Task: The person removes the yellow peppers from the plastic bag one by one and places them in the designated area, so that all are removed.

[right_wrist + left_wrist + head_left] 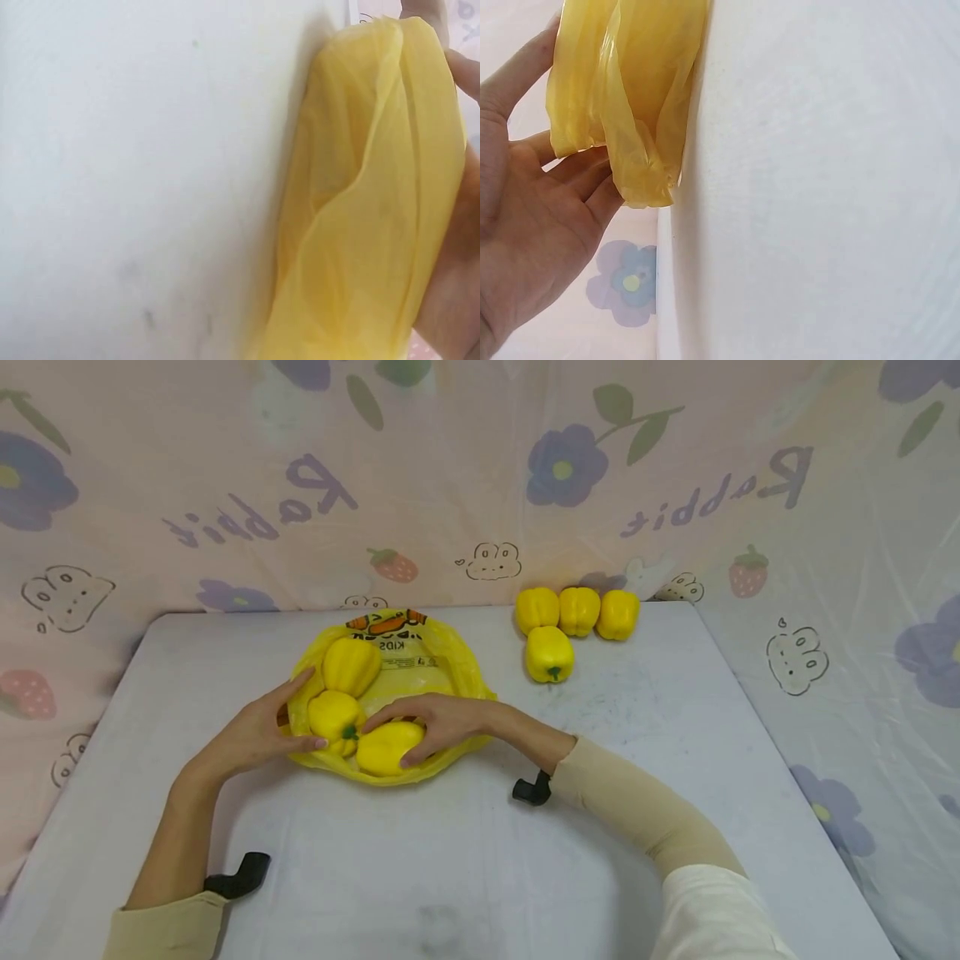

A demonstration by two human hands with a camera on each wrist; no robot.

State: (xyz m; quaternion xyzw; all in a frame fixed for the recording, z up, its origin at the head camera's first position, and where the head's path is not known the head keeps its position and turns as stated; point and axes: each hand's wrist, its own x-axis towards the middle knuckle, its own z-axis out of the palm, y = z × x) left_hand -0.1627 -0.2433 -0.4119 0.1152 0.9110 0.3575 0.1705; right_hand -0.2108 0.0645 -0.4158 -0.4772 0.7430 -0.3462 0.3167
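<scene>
A yellow plastic bag (pixel 468 672) lies with its mouth spread wide on the table, toward the left. Inside it, three yellow bell peppers sit along the left and near sides: a back pepper (pixel 351 665), a middle pepper (pixel 330 717) with its green stem showing, and a near pepper (pixel 386 748). My right hand (pixel 448 724) reaches over the rim and holds the near pepper between thumb and fingers. At the bag's left rim, my left hand (pixel 255 732) pinches the plastic, thumb on the inner side. The left wrist view shows the bag's folded wall (pixel 641 97) against those fingers.
Several more yellow bell peppers (pixel 549 653) stand bunched at the table's back edge, right of the bag. The white-covered table (pixel 465 860) meets a patterned curtain (pixel 450 468) behind. Black camera mounts (pixel 532 789) stick out from both wrists.
</scene>
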